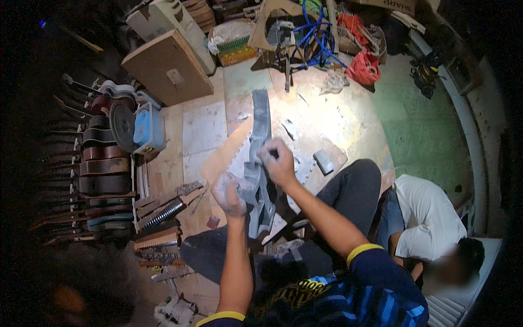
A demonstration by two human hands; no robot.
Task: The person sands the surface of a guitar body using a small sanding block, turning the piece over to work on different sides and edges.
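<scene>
A long grey strip-like piece [262,111], creased and bent near its middle, runs away from my lap across the floor. My left hand [229,195], dusty white, is closed around its nearer part from the left. My right hand [277,162] is closed in a pinch at the right edge of the middle part; what its fingers hold, if anything, is hidden. Right of the hands lies a small pale block [323,162] with a dark side. A small curled scrap [289,129] lies farther off. Near my left knee is a dark red scrap [213,222].
Guitar bodies [103,169] hang in a row at left, beside a blue container [143,128]. A wooden panel [168,68] leans at back left. Blue tubing [310,38] and a red bag [363,68] lie at the back. A person in white [427,218] sits close at right.
</scene>
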